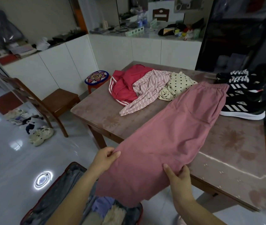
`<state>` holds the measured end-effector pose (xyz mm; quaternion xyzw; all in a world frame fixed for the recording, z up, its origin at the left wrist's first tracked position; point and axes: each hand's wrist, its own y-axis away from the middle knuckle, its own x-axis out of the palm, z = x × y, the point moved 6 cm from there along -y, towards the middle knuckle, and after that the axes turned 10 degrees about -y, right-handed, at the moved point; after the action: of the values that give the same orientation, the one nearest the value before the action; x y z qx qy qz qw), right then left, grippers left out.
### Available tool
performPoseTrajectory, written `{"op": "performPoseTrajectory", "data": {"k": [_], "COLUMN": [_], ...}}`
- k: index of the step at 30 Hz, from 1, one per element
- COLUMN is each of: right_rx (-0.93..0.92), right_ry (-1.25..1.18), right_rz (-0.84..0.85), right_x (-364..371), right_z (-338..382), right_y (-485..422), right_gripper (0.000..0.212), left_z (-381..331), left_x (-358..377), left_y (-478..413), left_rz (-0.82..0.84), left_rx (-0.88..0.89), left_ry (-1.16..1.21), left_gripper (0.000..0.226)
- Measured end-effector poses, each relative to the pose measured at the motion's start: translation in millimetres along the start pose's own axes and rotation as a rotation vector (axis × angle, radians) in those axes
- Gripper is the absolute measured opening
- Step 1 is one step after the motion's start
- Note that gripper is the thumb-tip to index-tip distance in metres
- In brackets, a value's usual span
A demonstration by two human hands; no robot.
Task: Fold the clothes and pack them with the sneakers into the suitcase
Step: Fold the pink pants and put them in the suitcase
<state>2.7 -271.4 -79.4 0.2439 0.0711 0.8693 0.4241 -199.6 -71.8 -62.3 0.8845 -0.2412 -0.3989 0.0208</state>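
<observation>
Dusty-pink trousers lie stretched along the table, their lower end hanging over the near edge. My left hand pinches the cloth's left edge; my right hand grips its right edge. A red garment with white stripes, a pink striped top and a cream polka-dot piece lie crumpled at the table's far side. Black sneakers with white stripes stand at the far right. The open suitcase lies on the floor below my arms, with purple and cream items inside.
A wooden chair stands left of the table, with a small stool behind it. Several shoes lie on the glossy floor at left. White cabinets with cluttered tops line the back wall. A dark cabinet stands at the right.
</observation>
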Motion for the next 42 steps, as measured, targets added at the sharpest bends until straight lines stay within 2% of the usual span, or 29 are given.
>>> {"op": "performPoseTrajectory", "data": {"k": [3, 5, 7, 10, 12, 14, 16, 18, 19, 20, 21, 22, 23, 24, 25, 26, 27, 29, 31, 34, 36, 39, 42], "right_rx": [-0.044, -0.127, -0.221, -0.215, -0.238, -0.221, -0.188, -0.123, -0.053, 0.005, 0.01, -0.008, -0.005, 0.012, 0.033, 0.049, 0.076, 0.145, 0.235, 0.373, 0.423, 0.468, 0.531], "right_ry": [-0.059, -0.021, 0.156, 0.44, 0.422, 0.329, 0.241, 0.093, 0.051, 0.041, 0.096, 0.175, 0.247, 0.266, 0.253, 0.218, 0.161, 0.024, -0.141, -0.338, -0.401, -0.226, -0.034], "right_rz": [0.064, 0.181, 0.38, 0.554, 0.512, 0.47, 0.436, 0.453, 0.481, 0.5, 0.544, 0.572, 0.586, 0.577, 0.535, 0.472, 0.424, 0.36, 0.293, 0.193, 0.234, 0.39, 0.387], "right_x": [4, 5, 10, 18, 16, 15, 14, 18, 21, 21, 21, 24, 25, 25, 23, 21, 21, 25, 28, 33, 38, 39, 35], "right_z": [9, 8, 1, -13, -8, 3, 10, 17, 17, 12, 8, 6, 0, -3, -6, -5, -4, 0, 0, 3, 8, -1, -22], "right_y": [18, 32, 50, 71, 71, 65, 57, 61, 64, 67, 73, 79, 82, 83, 80, 77, 74, 72, 73, 80, 87, 99, 108], "right_gripper": [0.079, 0.097, 0.089, 0.052, 0.045, 0.029, 0.043, 0.029, 0.035, 0.053, 0.061, 0.059, 0.046, 0.03, 0.031, 0.042, 0.046, 0.039, 0.031, 0.022, 0.024, 0.035, 0.031], "left_z": [-7, -17, -30, -47, -51, -52, -49, -45, -42, -42, -44, -45, -46, -47, -45, -41, -35, -24, -15, -3, 6, 11, 18], "left_x": [-3, -2, 1, 2, 0, -6, -11, -9, -7, -5, -5, -6, -8, -11, -13, -14, -14, -13, -13, -15, -18, -27, -42], "left_y": [8, 17, 27, 38, 40, 38, 36, 36, 36, 38, 39, 39, 39, 38, 37, 37, 39, 46, 54, 69, 77, 88, 89], "left_rz": [-0.094, -0.008, 0.148, 0.319, 0.333, 0.266, 0.186, 0.119, 0.1, 0.092, 0.09, 0.089, 0.089, 0.106, 0.148, 0.219, 0.301, 0.467, 0.552, 0.639, 0.68, 0.733, 0.762], "left_rx": [0.003, 0.036, 0.054, 0.084, 0.106, 0.154, 0.195, 0.182, 0.157, 0.125, 0.105, 0.102, 0.113, 0.124, 0.125, 0.105, 0.085, 0.022, -0.011, -0.057, -0.105, -0.132, -0.081], "left_ry": [0.073, 0.21, 0.399, 0.534, 0.496, 0.341, 0.19, 0.149, 0.176, 0.219, 0.268, 0.293, 0.282, 0.244, 0.208, 0.194, 0.195, 0.2, 0.137, 0.069, 0.146, 0.282, 0.152], "left_gripper": [0.021, 0.03, 0.032, 0.03, 0.026, 0.027, 0.03, 0.028, 0.027, 0.025, 0.025, 0.025, 0.026, 0.025, 0.021, 0.016, 0.026, 0.065, 0.076, 0.064, 0.058, 0.045, 0.034]}}
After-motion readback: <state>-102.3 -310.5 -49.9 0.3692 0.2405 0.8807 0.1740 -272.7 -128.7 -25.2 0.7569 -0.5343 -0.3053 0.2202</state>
